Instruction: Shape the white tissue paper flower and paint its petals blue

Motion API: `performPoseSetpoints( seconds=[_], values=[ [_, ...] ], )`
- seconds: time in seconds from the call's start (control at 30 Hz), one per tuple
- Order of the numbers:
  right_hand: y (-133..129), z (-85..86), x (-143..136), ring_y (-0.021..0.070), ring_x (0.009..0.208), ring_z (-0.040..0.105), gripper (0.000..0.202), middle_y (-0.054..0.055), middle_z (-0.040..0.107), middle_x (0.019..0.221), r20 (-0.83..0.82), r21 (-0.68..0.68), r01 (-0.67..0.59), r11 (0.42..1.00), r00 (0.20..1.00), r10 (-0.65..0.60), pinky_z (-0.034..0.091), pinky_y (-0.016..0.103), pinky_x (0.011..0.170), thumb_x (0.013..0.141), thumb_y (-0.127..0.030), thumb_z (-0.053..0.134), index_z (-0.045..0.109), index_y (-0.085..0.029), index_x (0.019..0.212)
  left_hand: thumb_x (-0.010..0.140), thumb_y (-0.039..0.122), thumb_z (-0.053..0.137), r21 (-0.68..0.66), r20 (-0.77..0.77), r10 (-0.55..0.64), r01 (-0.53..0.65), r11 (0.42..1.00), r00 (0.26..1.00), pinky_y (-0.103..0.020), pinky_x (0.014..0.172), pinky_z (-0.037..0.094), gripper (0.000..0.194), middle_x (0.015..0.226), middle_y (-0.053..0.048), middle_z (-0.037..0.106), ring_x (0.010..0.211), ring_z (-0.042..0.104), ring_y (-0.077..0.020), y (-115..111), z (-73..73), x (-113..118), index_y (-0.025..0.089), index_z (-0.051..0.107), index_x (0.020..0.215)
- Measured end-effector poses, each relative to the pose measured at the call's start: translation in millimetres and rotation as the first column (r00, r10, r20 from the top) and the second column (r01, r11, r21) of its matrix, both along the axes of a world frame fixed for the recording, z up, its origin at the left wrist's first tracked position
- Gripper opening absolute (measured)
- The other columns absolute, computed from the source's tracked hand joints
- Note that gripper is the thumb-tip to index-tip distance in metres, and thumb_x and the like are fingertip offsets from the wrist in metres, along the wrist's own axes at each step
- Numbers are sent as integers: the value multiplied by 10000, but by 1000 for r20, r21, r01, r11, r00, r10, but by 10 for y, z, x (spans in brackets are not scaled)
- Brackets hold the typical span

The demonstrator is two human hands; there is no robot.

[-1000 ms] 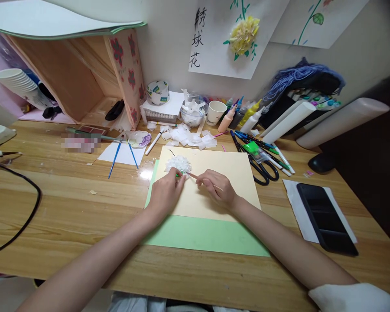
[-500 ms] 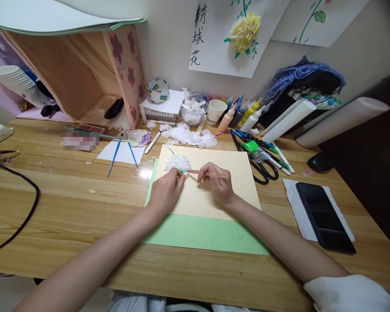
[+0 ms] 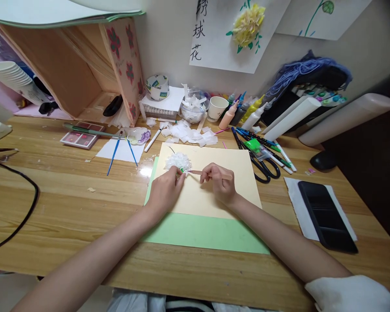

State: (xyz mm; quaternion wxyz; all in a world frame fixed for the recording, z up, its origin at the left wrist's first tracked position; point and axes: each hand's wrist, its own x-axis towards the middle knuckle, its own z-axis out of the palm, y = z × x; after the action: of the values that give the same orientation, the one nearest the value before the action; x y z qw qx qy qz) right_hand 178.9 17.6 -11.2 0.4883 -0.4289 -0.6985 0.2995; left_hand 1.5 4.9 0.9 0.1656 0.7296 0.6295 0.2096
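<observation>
A fluffy white paper flower point(image 3: 178, 160) lies on the cream sheet point(image 3: 211, 201), which rests over a green sheet point(image 3: 204, 232). My left hand point(image 3: 165, 187) is closed at the flower's lower edge, thumb and finger pinching its white petals; a bit of green shows beside the fingertips. In my right hand point(image 3: 220, 182) is a slim brown stick point(image 3: 196, 172), held like a pen. Its thin end points left and reaches the white petals by my left thumb. Whether that end has bristles is too small to tell.
Behind the sheets lie white paper scraps point(image 3: 195, 133), a paper cup point(image 3: 217, 108) and paint bottles point(image 3: 229, 116). Black scissors point(image 3: 265, 171) and markers sit to the right, near a black case point(image 3: 326, 216). Blue brushes point(image 3: 113, 156) and a purple-stained palette point(image 3: 139, 136) are on the left.
My right hand and the stick have shifted slightly right. My left hand stays at the flower's edge. The whole view has tilted a little.
</observation>
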Motion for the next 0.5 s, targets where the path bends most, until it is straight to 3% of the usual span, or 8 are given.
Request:
performPoseSetpoints(
  seconds=[0.5],
  values=[
    [4,14,-20,127,579,541,448,17,611,640,24,9,-62,998,998,62,439,273,587,978,-386,313,574,-212,659,917,350,473,-12,34,7,-6,1000,999,-252,560,339,209,650,-2,613,585,560,-152,0,-2,-4,171,580,922]
  ],
)
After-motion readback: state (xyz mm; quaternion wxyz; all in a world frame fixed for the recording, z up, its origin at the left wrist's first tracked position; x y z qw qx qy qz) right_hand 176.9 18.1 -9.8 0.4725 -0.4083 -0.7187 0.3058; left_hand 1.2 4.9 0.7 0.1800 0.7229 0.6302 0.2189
